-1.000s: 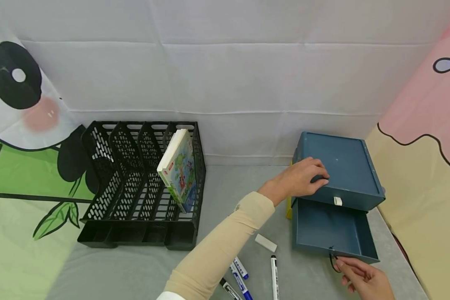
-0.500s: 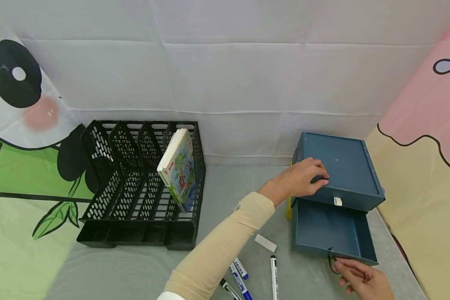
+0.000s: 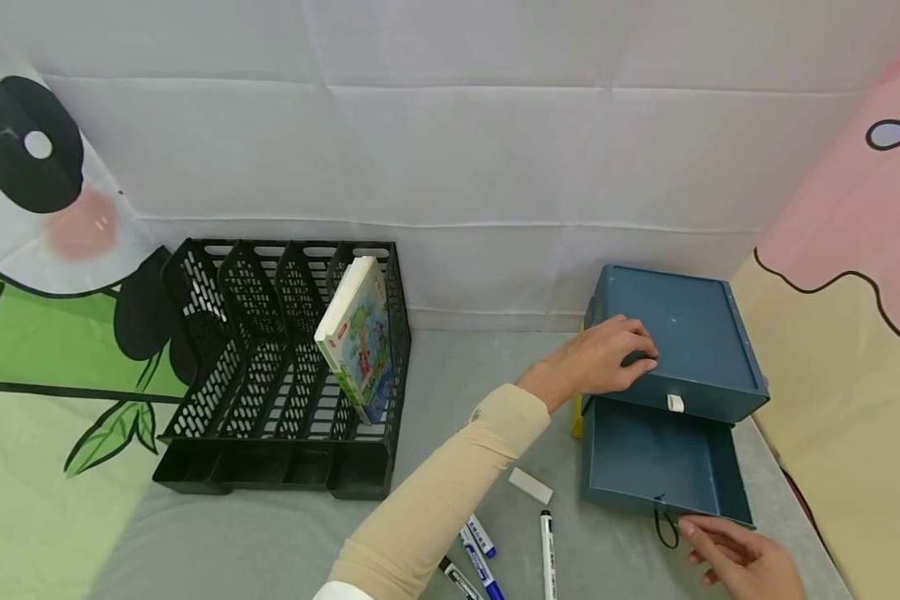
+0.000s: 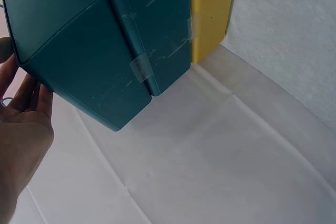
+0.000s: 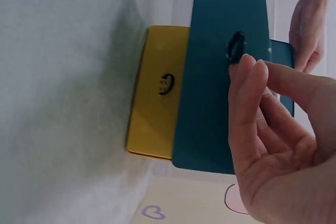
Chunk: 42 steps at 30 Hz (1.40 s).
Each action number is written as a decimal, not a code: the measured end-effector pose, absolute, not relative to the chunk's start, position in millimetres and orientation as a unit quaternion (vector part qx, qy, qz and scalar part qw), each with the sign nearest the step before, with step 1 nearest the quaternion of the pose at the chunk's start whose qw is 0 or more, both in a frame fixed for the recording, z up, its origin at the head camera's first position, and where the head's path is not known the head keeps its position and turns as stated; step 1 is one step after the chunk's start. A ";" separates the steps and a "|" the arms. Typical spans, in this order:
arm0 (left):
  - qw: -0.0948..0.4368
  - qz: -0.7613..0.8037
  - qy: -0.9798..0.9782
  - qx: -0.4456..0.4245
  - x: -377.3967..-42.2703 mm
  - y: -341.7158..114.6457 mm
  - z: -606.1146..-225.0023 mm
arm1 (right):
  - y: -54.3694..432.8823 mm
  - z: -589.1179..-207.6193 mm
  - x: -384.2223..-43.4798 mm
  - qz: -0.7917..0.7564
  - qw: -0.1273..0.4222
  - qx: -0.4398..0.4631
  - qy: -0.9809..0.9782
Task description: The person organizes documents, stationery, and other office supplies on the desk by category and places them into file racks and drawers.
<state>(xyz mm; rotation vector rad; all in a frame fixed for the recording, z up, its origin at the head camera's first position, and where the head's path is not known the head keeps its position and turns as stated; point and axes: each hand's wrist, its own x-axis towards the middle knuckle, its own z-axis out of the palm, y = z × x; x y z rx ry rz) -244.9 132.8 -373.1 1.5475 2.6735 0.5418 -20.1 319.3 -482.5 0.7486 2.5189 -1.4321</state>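
A dark blue two-tier drawer box (image 3: 671, 317) stands at the right in the head view, its lower drawer (image 3: 656, 467) pulled out with nothing visible inside. My left hand (image 3: 607, 354) grips the upper front-left edge of the box. In the left wrist view, its fingers (image 4: 34, 95) lie along the top edge, and the thumb is partly cut off. My right hand (image 3: 750, 554) is at the lower drawer's front, fingers loosely bent, just right of a black cord loop (image 3: 666, 529). The loop hangs free of the fingertips, as the right wrist view also shows.
A yellow drawer (image 5: 157, 93) sits under the blue ones. A white eraser (image 3: 531, 485), a black-capped marker (image 3: 548, 554) and several other markers (image 3: 480, 562) lie left of the box. Further left, a black mesh rack (image 3: 270, 367) holds books (image 3: 360, 342).
My right hand has let go of the cord loop and shifted slightly right. The lower drawer's position is nearly the same. My left hand has stayed in place on the box.
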 end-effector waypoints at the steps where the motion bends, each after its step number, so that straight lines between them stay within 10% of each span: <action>1: 0.002 0.172 0.852 0.494 -244.8 132.9 -373.1 | 319.8 -480.2 -19.6 -0.475 0.071 0.251 0.840; 22: 0.003 0.175 0.854 0.490 -246.0 132.1 -373.3 | 370.0 -455.2 -62.7 -0.469 -0.063 0.264 0.840; 42: 0.011 0.222 0.853 0.473 -239.1 130.2 -373.5 | 398.9 -477.5 -77.5 -0.462 0.036 0.316 0.828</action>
